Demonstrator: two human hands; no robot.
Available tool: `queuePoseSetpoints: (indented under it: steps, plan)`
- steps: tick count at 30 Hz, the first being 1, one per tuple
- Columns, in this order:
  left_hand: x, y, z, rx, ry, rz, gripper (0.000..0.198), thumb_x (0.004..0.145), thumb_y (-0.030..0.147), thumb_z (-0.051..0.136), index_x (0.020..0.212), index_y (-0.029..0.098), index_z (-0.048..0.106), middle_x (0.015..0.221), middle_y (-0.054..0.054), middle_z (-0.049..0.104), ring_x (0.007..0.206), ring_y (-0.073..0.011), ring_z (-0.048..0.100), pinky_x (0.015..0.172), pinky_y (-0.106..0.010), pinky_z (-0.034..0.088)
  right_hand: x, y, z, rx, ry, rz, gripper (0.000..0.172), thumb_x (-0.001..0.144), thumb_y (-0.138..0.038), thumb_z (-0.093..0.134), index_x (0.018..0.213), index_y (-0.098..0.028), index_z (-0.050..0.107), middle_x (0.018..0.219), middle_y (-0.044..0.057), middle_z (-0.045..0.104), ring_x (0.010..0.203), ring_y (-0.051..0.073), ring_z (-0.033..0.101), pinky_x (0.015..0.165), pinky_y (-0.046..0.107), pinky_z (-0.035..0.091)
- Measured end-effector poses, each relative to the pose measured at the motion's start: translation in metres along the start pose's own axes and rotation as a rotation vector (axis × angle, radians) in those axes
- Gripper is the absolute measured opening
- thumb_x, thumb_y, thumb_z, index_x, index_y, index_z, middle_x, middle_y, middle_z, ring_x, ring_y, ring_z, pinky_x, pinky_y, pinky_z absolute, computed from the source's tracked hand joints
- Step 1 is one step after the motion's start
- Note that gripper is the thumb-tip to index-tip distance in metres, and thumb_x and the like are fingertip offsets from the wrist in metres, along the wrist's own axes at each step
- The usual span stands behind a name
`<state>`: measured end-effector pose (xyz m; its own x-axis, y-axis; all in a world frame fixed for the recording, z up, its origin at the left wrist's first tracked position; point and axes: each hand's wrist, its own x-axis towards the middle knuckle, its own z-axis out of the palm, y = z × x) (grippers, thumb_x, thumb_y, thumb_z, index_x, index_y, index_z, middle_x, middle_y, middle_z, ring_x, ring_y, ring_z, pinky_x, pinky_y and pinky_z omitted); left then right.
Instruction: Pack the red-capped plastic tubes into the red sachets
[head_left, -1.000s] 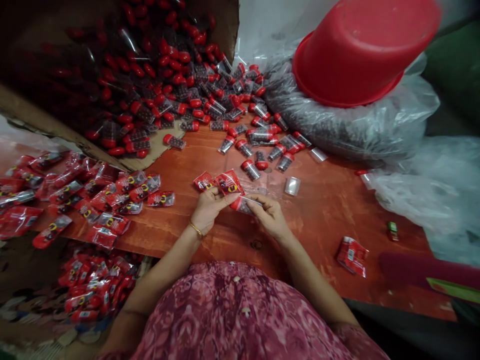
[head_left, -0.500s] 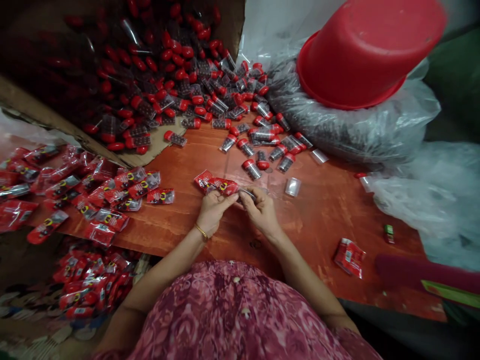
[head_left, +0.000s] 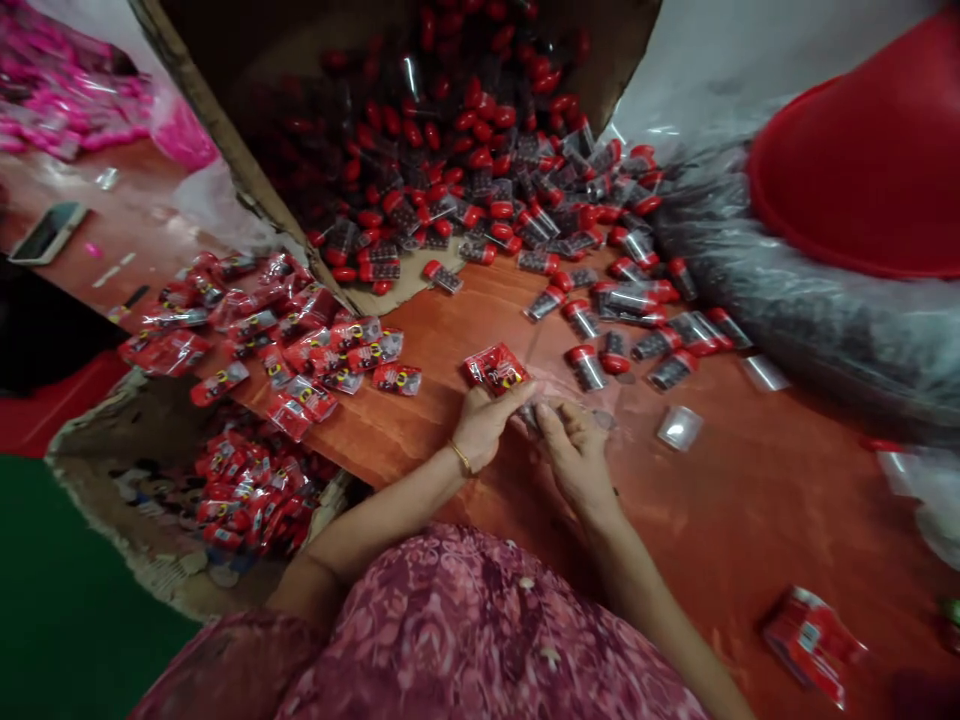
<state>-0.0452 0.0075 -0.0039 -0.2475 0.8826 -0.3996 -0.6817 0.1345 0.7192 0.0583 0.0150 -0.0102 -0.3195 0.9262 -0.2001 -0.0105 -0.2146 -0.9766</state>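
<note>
Over the table, my left hand (head_left: 481, 428) grips a red printed packet (head_left: 496, 366) between thumb and fingers; its red end sticks out beyond the fingertips. Close against it, my right hand (head_left: 577, 448) has thumb and fingers pinched at the packet's dark, clear-wrapped end (head_left: 529, 412). The fingers partly cover that end, so its contents cannot be made out. Small clear tubes with red caps (head_left: 588, 367) lie just beyond my hands. To the right of them lies a clear plastic sleeve (head_left: 680, 428).
A cardboard box (head_left: 251, 185) full of red-capped tubes lies on its side at the back. Finished-looking red packets (head_left: 300, 345) are heaped at left, above a lower carton (head_left: 97, 490) of more packets. A red tub (head_left: 862, 180) rests on a bulging plastic bag (head_left: 720, 300). A phone (head_left: 49, 232) lies far left.
My view has swung left, bringing pink items and the phone into sight. Both hands still pinch the packet, whose red end now shows broader and flatter.
</note>
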Motion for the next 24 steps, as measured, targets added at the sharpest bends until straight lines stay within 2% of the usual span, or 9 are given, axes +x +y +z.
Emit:
queuePoseSetpoints:
  steps: [3, 6, 10, 13, 16, 19, 21, 24]
  plan:
    - [-0.002, 0.002, -0.001, 0.077, -0.039, 0.015, 0.030, 0.054, 0.035, 0.077, 0.063, 0.013, 0.059, 0.055, 0.003, 0.056, 0.049, -0.0072, 0.051, 0.048, -0.020, 0.040, 0.001, 0.000, 0.007, 0.158, 0.005, 0.064, 0.034, 0.071, -0.051, 0.063, 0.075, -0.018, 0.055, 0.053, -0.007, 0.045, 0.036, 0.004, 0.034, 0.032, 0.018, 0.033]
    - [-0.001, 0.009, -0.001, 0.116, -0.098, -0.073, 0.034, 0.058, 0.043, 0.073, 0.064, 0.013, 0.058, 0.050, 0.003, 0.053, 0.040, -0.0071, 0.046, 0.038, -0.020, 0.035, 0.002, 0.000, 0.011, 0.275, -0.021, 0.077, 0.034, 0.071, -0.051, 0.063, 0.073, -0.019, 0.053, 0.055, -0.007, 0.047, 0.036, 0.004, 0.034, 0.034, 0.019, 0.037]
    - [0.002, 0.015, 0.002, 0.021, -0.076, -0.019, 0.037, 0.054, 0.042, 0.076, 0.072, 0.013, 0.061, 0.058, 0.002, 0.057, 0.046, -0.0061, 0.048, 0.039, -0.017, 0.038, -0.002, -0.001, 0.008, 0.150, -0.002, -0.023, 0.033, 0.074, -0.050, 0.061, 0.071, -0.018, 0.056, 0.056, -0.005, 0.054, 0.043, 0.006, 0.046, 0.043, 0.020, 0.041]
    - [-0.003, 0.010, 0.005, 0.038, -0.138, -0.037, 0.041, 0.056, 0.045, 0.075, 0.078, 0.013, 0.063, 0.058, 0.003, 0.057, 0.042, -0.0051, 0.045, 0.035, -0.018, 0.035, -0.005, -0.002, 0.010, 0.073, 0.071, -0.082, 0.032, 0.074, -0.049, 0.062, 0.070, -0.017, 0.056, 0.055, -0.004, 0.055, 0.039, 0.005, 0.046, 0.040, 0.019, 0.038]
    - [-0.010, 0.003, 0.004, 0.112, -0.159, -0.073, 0.044, 0.060, 0.052, 0.070, 0.078, 0.012, 0.065, 0.049, 0.006, 0.048, 0.033, -0.0036, 0.036, 0.030, -0.018, 0.029, -0.005, -0.004, 0.014, 0.125, 0.114, -0.086, 0.033, 0.070, -0.050, 0.065, 0.071, -0.018, 0.056, 0.053, -0.006, 0.054, 0.034, 0.005, 0.043, 0.034, 0.019, 0.034]
    - [-0.014, 0.003, 0.000, 0.152, -0.167, -0.086, 0.044, 0.065, 0.053, 0.066, 0.081, 0.012, 0.066, 0.044, 0.008, 0.039, 0.032, -0.0045, 0.036, 0.031, -0.019, 0.030, -0.004, -0.007, 0.014, 0.172, 0.070, -0.059, 0.034, 0.069, -0.050, 0.065, 0.066, -0.018, 0.055, 0.054, -0.005, 0.057, 0.032, 0.004, 0.043, 0.032, 0.018, 0.034]
    - [-0.013, 0.007, -0.002, 0.130, -0.164, -0.078, 0.044, 0.063, 0.052, 0.069, 0.080, 0.012, 0.066, 0.046, 0.007, 0.043, 0.037, -0.0050, 0.040, 0.034, -0.019, 0.032, -0.002, -0.009, 0.013, 0.151, 0.013, -0.033, 0.035, 0.068, -0.051, 0.066, 0.064, -0.017, 0.056, 0.055, -0.003, 0.059, 0.032, 0.005, 0.045, 0.033, 0.018, 0.035]
    - [-0.012, 0.012, -0.003, 0.068, -0.137, -0.096, 0.041, 0.056, 0.049, 0.074, 0.069, 0.012, 0.064, 0.051, 0.004, 0.051, 0.042, -0.0048, 0.041, 0.037, -0.018, 0.032, 0.003, -0.006, 0.016, 0.067, -0.039, -0.016, 0.037, 0.062, -0.051, 0.070, 0.056, -0.017, 0.055, 0.048, -0.003, 0.057, 0.033, 0.007, 0.047, 0.034, 0.019, 0.036]
